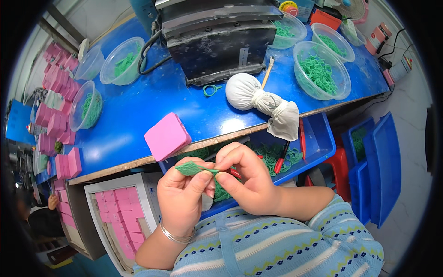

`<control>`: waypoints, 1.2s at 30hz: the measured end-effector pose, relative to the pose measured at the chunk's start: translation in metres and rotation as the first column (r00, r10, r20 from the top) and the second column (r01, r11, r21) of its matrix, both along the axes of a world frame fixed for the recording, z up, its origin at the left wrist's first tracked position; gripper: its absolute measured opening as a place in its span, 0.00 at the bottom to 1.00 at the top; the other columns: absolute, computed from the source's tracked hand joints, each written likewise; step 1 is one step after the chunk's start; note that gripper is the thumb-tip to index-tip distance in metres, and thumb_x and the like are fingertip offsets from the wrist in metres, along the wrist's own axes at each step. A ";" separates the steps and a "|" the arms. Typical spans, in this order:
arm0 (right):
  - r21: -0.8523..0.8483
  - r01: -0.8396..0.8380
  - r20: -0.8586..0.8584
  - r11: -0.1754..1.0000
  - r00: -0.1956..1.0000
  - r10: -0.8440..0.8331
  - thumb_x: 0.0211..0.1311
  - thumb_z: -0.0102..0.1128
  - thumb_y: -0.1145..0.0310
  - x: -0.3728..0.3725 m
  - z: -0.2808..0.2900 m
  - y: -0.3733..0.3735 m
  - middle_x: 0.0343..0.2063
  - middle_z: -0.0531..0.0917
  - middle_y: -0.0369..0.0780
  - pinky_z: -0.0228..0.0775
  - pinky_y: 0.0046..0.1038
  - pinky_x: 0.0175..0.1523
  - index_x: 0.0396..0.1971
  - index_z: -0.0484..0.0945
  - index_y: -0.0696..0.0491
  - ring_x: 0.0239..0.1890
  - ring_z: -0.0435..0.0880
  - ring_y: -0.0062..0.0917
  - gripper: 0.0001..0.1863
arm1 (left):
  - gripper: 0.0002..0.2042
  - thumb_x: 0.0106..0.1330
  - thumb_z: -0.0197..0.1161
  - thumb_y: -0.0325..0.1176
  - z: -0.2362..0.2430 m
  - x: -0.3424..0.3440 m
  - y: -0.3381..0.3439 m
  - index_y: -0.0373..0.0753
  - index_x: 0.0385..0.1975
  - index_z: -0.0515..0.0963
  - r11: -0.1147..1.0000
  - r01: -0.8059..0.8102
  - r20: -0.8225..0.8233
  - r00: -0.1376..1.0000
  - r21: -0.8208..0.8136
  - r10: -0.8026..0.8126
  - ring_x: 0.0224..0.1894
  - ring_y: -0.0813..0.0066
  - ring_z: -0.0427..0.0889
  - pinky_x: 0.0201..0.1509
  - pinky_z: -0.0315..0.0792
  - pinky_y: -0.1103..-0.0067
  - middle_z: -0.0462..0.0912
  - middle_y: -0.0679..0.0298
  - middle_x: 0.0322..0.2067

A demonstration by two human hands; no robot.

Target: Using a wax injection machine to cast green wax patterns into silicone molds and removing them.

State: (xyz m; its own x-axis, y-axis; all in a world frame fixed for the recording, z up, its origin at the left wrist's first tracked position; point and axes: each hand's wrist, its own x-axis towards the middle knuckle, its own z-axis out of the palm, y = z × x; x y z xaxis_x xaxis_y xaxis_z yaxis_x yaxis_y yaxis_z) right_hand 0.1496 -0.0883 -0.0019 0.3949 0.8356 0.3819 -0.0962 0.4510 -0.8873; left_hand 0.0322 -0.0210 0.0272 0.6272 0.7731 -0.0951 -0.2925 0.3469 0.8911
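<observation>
A small green leaf-shaped piece (188, 168) with a textured face is held between my hands, above the bin in front of my chest. My left hand (182, 198) pinches it between thumb and fingers. At its narrow end, my right hand (249, 180) closes thumb and index finger on the tip. A red slim stick partly shows beneath my right fingers; how it is held I cannot make out. Just beyond my hands, a pink rubber block (167, 135) lies at the table's front edge. Below them, a blue bin (318, 150) holds tangled green pieces and red pens.
On the blue table (184, 104) stand a black machine (217, 51), a tied white cloth pouch (242, 92) and several clear bowls of green pieces, one bowl (344, 87) at right. Pink blocks (57, 124) are stacked at left; more fill a white-framed box (99, 187). Blue trays (385, 171) stand at right.
</observation>
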 end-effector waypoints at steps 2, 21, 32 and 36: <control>-0.023 -0.018 0.158 1.000 0.987 0.021 0.57 0.51 0.76 0.007 0.002 -0.001 0.28 0.70 0.39 0.64 0.23 0.34 0.30 0.67 0.57 0.28 0.71 0.23 0.03 | 0.07 0.58 0.57 0.20 0.002 -0.007 0.002 0.30 0.36 0.74 0.998 0.021 0.019 1.000 -0.052 -0.020 0.25 0.82 0.73 0.29 0.71 0.87 0.76 0.62 0.29; 0.049 -0.780 -0.834 0.624 0.312 0.455 0.56 0.43 0.71 0.023 -0.012 0.005 0.15 0.69 0.34 0.52 0.19 0.22 0.18 0.68 0.56 0.14 0.61 0.16 0.09 | 0.11 0.46 0.61 0.20 0.000 -0.005 0.019 0.37 0.31 0.73 0.121 0.184 -0.203 0.964 0.975 0.171 0.29 0.65 0.75 0.34 0.70 0.74 0.75 0.60 0.26; -0.379 -0.678 -0.760 0.630 0.616 0.207 0.66 0.43 0.62 0.023 -0.006 0.001 0.12 0.63 0.30 0.47 0.16 0.18 0.18 0.68 0.54 0.14 0.56 0.12 0.18 | 0.19 0.54 0.64 0.33 0.052 -0.013 0.165 0.27 0.41 0.72 0.009 0.439 -0.284 0.565 0.899 0.775 0.46 0.54 0.73 0.51 0.67 0.70 0.74 0.47 0.43; -0.401 -0.592 -0.597 0.699 0.747 0.291 0.67 0.42 0.59 0.029 -0.016 -0.005 0.12 0.63 0.29 0.48 0.16 0.19 0.19 0.70 0.54 0.14 0.57 0.11 0.19 | 0.36 0.45 0.69 0.44 0.040 -0.004 0.095 0.25 0.49 0.65 0.085 0.676 -0.594 0.572 0.732 0.565 0.53 0.47 0.66 0.58 0.60 0.64 0.68 0.42 0.49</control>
State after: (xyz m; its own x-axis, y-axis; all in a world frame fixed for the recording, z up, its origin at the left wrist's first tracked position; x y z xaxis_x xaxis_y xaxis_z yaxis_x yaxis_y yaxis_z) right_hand 0.1785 -0.0929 -0.0179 -0.0848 0.9484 -0.3056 -0.6061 -0.2925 -0.7397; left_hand 0.0279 0.0739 0.0675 0.8373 0.4982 0.2254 0.4808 -0.8670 0.1306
